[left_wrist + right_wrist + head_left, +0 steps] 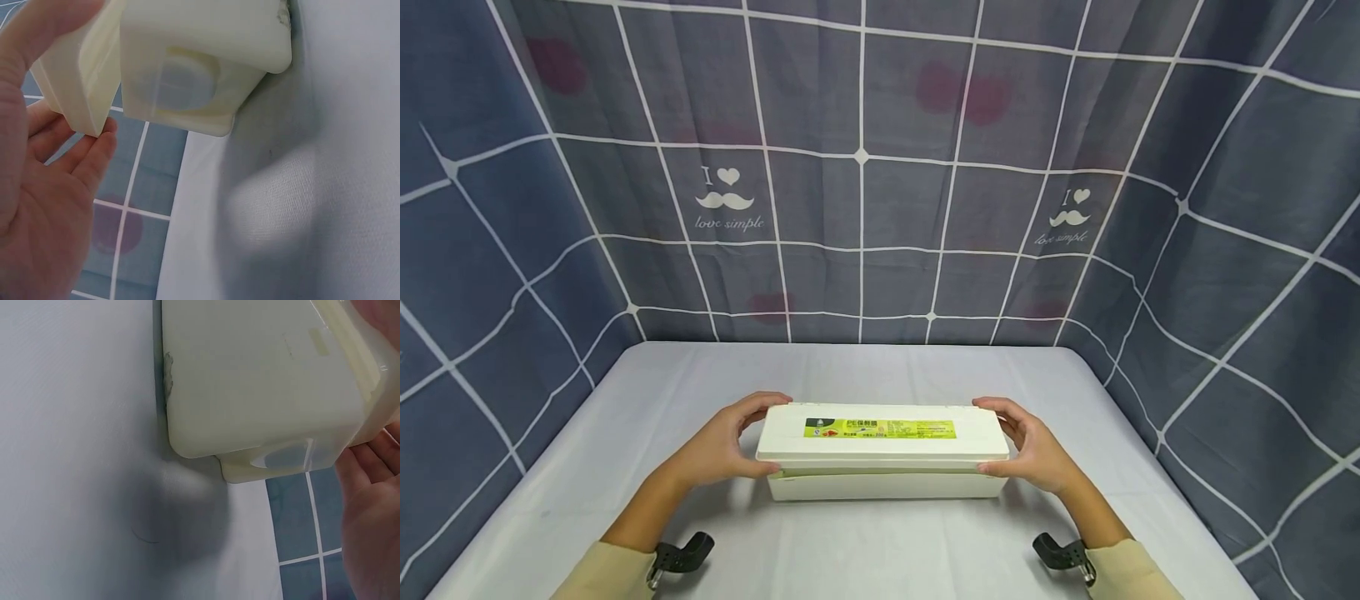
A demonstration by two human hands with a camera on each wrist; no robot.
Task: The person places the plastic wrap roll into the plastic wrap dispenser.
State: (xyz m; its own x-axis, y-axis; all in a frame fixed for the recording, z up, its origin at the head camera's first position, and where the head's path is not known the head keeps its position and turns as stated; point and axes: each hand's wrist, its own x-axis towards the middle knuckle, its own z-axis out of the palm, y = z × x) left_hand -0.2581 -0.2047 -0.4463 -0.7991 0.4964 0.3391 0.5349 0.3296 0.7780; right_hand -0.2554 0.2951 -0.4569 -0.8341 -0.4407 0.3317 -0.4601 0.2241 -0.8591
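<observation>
A long off-white cling film box lies across the white table, its lid (977,423) bearing a yellow-green label (880,428). My left hand (722,446) grips the lid's left end, thumb on the near edge and fingers at the far side. At the other end my right hand (1033,447) holds the lid the same way. Between the lid (94,81) and the lower box (206,31) a clear gap shows in the left wrist view. In the right wrist view the lid (378,378) sits closer over the lower box (250,381). The box's inside is hidden.
The table's white cloth (880,550) extends around the box. A grey-blue curtain (895,208) with white grid lines stands behind the table and along both sides. Black wrist mounts (685,553) stick out from both sleeves over the cloth.
</observation>
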